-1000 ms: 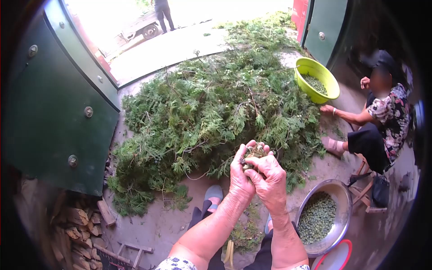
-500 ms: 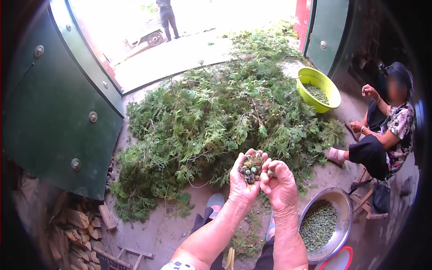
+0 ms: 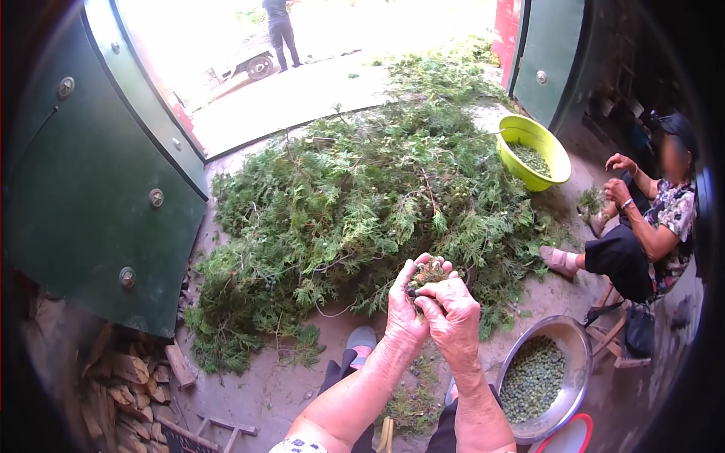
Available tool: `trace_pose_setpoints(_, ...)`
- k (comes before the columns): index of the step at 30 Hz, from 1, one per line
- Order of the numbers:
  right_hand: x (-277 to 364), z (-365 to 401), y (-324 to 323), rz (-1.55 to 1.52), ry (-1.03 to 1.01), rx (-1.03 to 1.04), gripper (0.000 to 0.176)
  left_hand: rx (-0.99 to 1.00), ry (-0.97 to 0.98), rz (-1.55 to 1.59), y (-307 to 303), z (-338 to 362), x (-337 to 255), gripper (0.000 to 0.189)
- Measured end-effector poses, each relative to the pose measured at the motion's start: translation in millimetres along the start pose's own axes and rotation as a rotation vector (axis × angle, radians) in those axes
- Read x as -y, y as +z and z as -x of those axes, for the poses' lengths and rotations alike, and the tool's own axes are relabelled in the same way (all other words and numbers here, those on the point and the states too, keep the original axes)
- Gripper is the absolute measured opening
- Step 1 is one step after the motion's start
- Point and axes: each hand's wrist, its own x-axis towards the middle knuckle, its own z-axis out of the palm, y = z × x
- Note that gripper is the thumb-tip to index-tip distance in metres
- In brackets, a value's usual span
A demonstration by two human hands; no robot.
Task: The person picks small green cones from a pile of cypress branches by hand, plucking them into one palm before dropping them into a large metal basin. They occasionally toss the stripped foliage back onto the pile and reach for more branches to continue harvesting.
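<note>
My left hand (image 3: 404,306) is cupped, palm up, around a handful of small green cones (image 3: 429,273) mixed with brown bits. Over that palm, my right hand (image 3: 453,306) has its thumb and forefinger pinched together at the near edge of the handful. What the pinch holds is too small to make out. Beyond both hands spreads a big heap of cut evergreen branches (image 3: 362,204). A metal basin (image 3: 581,370) with many green cones (image 3: 535,377) stands on the floor, right of my right forearm.
A yellow-green tub (image 3: 557,162) of green cones sits beyond the heap. A person (image 3: 657,219) sits on a stool at the right. Split firewood (image 3: 132,377) lies at lower left by a green door (image 3: 98,189). Another person (image 3: 281,34) stands outside near a wheel (image 3: 260,67).
My right hand has turned and moved over my left palm, its thumb and forefinger now at the handful. The seated person has raised a hand, and a green sprig shows near it.
</note>
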Motion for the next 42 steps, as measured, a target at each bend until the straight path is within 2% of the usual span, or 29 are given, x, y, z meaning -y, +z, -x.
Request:
trace_pose_setpoints(6, 0.1, 0.8, -0.6, 0.072, 0.037, 0.003, 0.015, -0.03, 0.001, 0.013, 3.4, 0.3, -3.7, 0.029)
trace_pose_setpoints(10, -3.3, 2.6, 2.2, 0.018, 0.069, -0.018, 0.012, 0.003, -0.001, 0.028, -1.0, -2.0, -5.4, 0.03)
trace_pose_setpoints(12, 1.0, 1.7, 1.1, -0.147, 0.254, -0.081, 0.009, 0.015, -0.038, 0.087, 4.3, 0.7, -6.7, 0.028)
trace_pose_setpoints(13, 0.6, 1.3, -0.8, -0.148, 0.252, -0.079, 0.009, 0.016, -0.035, 0.088, 2.8, -0.3, -7.5, 0.028)
trace_pose_setpoints(15, -2.6, 0.3, -7.2, -0.652, 0.578, -0.067, 0.01, 0.057, -0.039, 0.071, -4.6, -3.8, -8.8, 0.031)
trace_pose_setpoints(16, -5.3, -0.5, -6.7, -0.772, 0.543, -0.11, 0.009, 0.084, -0.071, 0.083, -7.4, -4.9, -9.2, 0.03)
trace_pose_setpoints(19, -10.7, -5.7, -11.5, -0.808, 0.573, -0.18, 0.007, 0.04, -0.057, 0.1, -8.6, -5.9, -8.1, 0.03)
trace_pose_setpoints(24, -10.9, -10.6, -16.5, -0.606, 0.487, -0.171, 0.012, 0.011, -0.104, 0.03, -0.1, 0.1, -8.0, 0.029)
trace_pose_setpoints(26, -21.0, -8.1, -16.2, -0.413, 0.429, -0.193, 0.01, -0.001, -0.11, 0.012, 3.0, 2.3, -5.0, 0.028)
trace_pose_setpoints(30, -23.5, -8.3, -24.3, -0.23, 0.359, -0.13, 0.013, 0.028, -0.138, 0.017, -1.3, 2.7, -0.2, 0.029)
trace_pose_setpoints(33, -23.8, -8.2, -26.6, -0.242, 0.37, -0.107, 0.015, 0.05, -0.144, 0.018, -4.2, 1.3, 0.5, 0.03)
trace_pose_setpoints(38, -24.0, -10.6, -35.2, -0.413, 0.534, -0.081, 0.016, 0.022, -0.136, 0.029, -2.8, 2.1, 2.0, 0.031)
trace_pose_setpoints(41, -26.7, -8.8, -38.4, -0.505, 0.547, -0.077, 0.015, 0.033, -0.137, 0.022, -6.4, 1.8, 2.2, 0.03)
trace_pose_setpoints(42, -29.8, -7.3, -38.2, -0.439, 0.504, -0.076, 0.014, 0.023, -0.139, 0.039, -4.2, 3.9, 2.0, 0.03)
